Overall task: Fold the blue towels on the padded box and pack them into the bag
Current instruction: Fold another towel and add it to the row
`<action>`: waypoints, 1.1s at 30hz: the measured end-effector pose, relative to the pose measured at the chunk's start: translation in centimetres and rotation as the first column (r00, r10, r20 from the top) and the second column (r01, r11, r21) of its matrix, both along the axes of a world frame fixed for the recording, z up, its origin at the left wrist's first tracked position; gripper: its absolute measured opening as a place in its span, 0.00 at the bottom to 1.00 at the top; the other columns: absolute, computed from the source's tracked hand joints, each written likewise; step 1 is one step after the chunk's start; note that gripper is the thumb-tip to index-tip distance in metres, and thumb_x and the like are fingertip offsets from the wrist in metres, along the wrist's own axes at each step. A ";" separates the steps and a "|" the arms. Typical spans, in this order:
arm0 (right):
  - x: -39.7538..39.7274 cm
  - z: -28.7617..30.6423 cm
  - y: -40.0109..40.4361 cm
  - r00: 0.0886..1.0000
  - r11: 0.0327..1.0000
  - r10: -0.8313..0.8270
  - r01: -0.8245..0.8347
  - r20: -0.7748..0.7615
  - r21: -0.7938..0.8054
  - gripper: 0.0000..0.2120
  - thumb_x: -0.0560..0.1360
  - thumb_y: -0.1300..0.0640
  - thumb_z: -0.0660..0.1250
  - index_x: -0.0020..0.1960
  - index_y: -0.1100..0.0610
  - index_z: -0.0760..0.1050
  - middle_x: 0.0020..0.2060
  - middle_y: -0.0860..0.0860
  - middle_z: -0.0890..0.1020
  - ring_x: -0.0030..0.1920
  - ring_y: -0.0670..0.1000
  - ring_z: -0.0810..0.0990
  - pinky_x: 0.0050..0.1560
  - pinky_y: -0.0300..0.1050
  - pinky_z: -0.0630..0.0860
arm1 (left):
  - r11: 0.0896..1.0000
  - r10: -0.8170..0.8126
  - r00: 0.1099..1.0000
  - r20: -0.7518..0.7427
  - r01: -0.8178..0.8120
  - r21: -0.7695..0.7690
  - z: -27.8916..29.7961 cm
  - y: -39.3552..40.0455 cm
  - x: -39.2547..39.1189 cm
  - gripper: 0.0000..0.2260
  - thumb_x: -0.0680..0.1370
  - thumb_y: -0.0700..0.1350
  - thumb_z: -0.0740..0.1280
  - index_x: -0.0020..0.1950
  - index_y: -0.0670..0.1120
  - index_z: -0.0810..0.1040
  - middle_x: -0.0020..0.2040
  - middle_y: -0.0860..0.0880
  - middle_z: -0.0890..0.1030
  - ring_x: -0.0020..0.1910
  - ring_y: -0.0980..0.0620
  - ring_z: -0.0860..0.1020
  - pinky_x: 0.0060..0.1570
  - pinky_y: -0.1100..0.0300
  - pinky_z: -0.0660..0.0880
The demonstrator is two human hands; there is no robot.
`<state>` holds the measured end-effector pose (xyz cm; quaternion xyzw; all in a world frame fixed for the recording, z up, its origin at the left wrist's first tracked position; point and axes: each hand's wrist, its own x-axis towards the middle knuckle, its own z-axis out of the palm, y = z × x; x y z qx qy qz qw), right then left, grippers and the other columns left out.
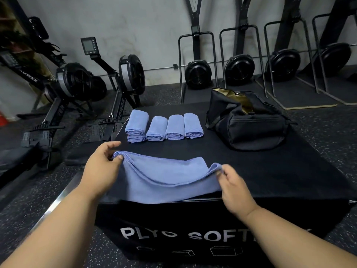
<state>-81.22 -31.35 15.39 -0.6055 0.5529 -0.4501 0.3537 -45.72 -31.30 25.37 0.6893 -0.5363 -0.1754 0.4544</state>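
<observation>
A blue towel [166, 176] lies spread on the near part of the black padded box [270, 171], its front edge hanging a little over the box's front. My left hand [105, 163] pinches the towel's far left corner. My right hand [234, 187] pinches its right corner, lifted slightly off the box. Behind it, several folded blue towels [164, 126] sit in a row at the back left of the box; the leftmost is stacked on another. A black duffel bag [245, 118] stands open at the back right, showing a gold lining.
Rowing machines [81, 84] stand on the floor to the left of the box. Black fan-wheel machines [239, 69] in metal frames line the back wall. Speckled rubber floor surrounds the box.
</observation>
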 end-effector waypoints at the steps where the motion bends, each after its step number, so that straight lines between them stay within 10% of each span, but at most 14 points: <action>1: 0.2 0.6 -0.6 0.999 0.999 -0.047 0.047 0.020 0.021 0.12 0.86 0.54 0.61 0.45 0.57 0.71 0.37 0.55 0.78 0.38 0.47 0.72 0.44 0.54 0.73 | 1.000 0.006 1.000 -0.012 -0.006 0.014 -0.5 -0.1 0.4 0.16 0.81 0.39 0.71 0.66 0.56 0.79 0.54 0.56 0.84 0.50 0.54 0.81 0.51 0.62 0.72; 12: 3.8 0.0 -6.8 0.875 0.942 -0.052 0.202 -0.481 0.266 0.14 0.82 0.43 0.58 0.45 0.51 0.73 0.42 0.46 0.81 0.44 0.52 0.79 0.42 0.49 0.71 | 0.919 0.168 0.976 -0.137 -0.104 0.381 -9.1 -2.7 6.3 0.20 0.80 0.40 0.73 0.71 0.47 0.77 0.55 0.47 0.83 0.55 0.46 0.82 0.61 0.51 0.75; 20: 3.9 0.5 -8.5 0.913 0.931 -0.077 0.209 -0.400 0.298 0.12 0.80 0.48 0.60 0.42 0.53 0.72 0.39 0.48 0.81 0.41 0.53 0.78 0.41 0.49 0.71 | 0.914 0.168 0.903 -0.395 0.008 0.406 -9.1 -2.9 7.0 0.27 0.77 0.45 0.78 0.74 0.47 0.73 0.61 0.51 0.82 0.60 0.48 0.81 0.67 0.48 0.74; 26: 4.2 0.9 -8.4 0.888 0.929 -0.030 0.194 -0.459 0.315 0.12 0.77 0.47 0.62 0.40 0.53 0.70 0.36 0.48 0.79 0.37 0.52 0.75 0.36 0.48 0.68 | 0.909 0.191 0.894 -0.406 -0.005 0.418 -8.5 0.4 5.4 0.44 0.69 0.49 0.83 0.80 0.48 0.66 0.55 0.49 0.86 0.56 0.48 0.83 0.61 0.49 0.77; 33: 4.3 1.3 -6.6 0.809 0.948 0.005 0.182 -0.587 0.259 0.10 0.74 0.43 0.67 0.48 0.49 0.73 0.41 0.45 0.81 0.41 0.49 0.80 0.36 0.46 0.70 | 0.914 0.199 0.909 -0.365 -0.038 0.404 -9.4 4.9 3.0 0.34 0.75 0.46 0.80 0.74 0.52 0.65 0.47 0.43 0.82 0.45 0.48 0.83 0.46 0.53 0.76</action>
